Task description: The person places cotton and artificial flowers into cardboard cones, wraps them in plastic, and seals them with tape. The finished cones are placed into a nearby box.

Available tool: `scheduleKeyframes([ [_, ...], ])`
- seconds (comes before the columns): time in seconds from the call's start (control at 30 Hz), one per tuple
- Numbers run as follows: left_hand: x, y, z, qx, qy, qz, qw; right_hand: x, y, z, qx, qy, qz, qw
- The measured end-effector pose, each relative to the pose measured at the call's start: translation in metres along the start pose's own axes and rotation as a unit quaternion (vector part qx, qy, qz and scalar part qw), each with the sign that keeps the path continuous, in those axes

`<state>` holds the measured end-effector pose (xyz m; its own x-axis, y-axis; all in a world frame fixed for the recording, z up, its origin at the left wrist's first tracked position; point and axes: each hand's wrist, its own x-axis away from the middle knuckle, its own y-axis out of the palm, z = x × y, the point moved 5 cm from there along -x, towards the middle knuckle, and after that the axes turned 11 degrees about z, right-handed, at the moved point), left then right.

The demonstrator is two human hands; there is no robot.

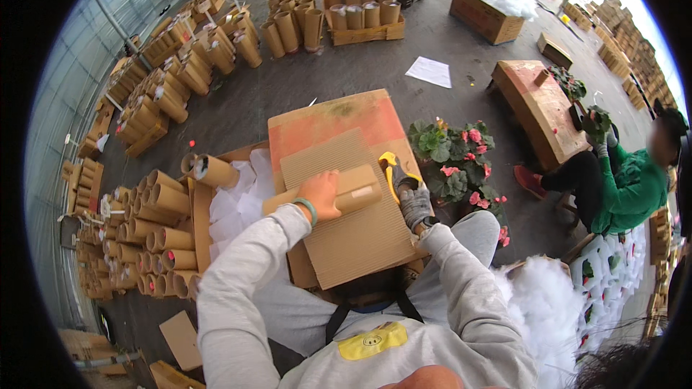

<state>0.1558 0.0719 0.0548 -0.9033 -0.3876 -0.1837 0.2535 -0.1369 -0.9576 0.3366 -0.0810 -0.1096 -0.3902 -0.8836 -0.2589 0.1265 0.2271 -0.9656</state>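
A brown cardboard tube (357, 186) lies across a corrugated cardboard sheet (353, 245) in front of me. My left hand (321, 194), bare, grips the tube's middle from above. A pale strip shows on the tube near its right end. In a grey glove, my right hand (414, 205) is closed around a yellow-and-black hand tool (393, 169), whose exact kind I cannot make out. The tool is just beyond the tube's right end. Beneath the sheet stands a large cardboard box (367, 112) with a reddish top.
Potted pink-flowered plants (461, 162) stand right of the box. At left, an open carton (202, 220) holds white sheeting, beside stacked tubes (155, 238). White fluffy stuffing (548, 302) is at lower right. A person in green (627, 187) sits at another box (537, 112).
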Motion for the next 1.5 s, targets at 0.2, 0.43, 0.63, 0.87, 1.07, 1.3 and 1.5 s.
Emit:
scheduleKeyframes([
  [0.2,0.033,0.017,0.008,-0.025,-0.032,0.055,0.998,-0.057,-0.063,0.041,-0.357,0.211,-0.103,0.904],
  [0.43,0.024,0.019,0.001,0.003,-0.039,0.042,0.998,-0.046,-0.224,-0.025,-0.821,0.175,-0.124,0.528],
  [0.63,0.021,0.026,-0.011,0.006,-0.051,0.035,0.998,0.073,-0.211,-0.088,-0.768,0.285,-0.132,0.558],
  [0.87,0.009,0.005,-0.010,0.027,-0.044,-0.003,0.999,0.124,-0.183,-0.100,-0.794,0.282,-0.183,0.507],
  [1.07,0.031,-0.107,0.035,0.038,0.041,0.159,0.986,0.058,-0.154,-0.091,-0.824,0.372,-0.340,0.259],
  [1.3,0.077,-0.027,0.078,-0.087,0.074,0.070,0.991,-0.051,-0.216,-0.071,-0.842,0.218,-0.302,0.389],
  [1.5,0.027,0.028,-0.002,0.047,-0.133,-0.121,0.983,0.102,-0.236,-0.065,-0.749,0.281,-0.280,0.530],
])
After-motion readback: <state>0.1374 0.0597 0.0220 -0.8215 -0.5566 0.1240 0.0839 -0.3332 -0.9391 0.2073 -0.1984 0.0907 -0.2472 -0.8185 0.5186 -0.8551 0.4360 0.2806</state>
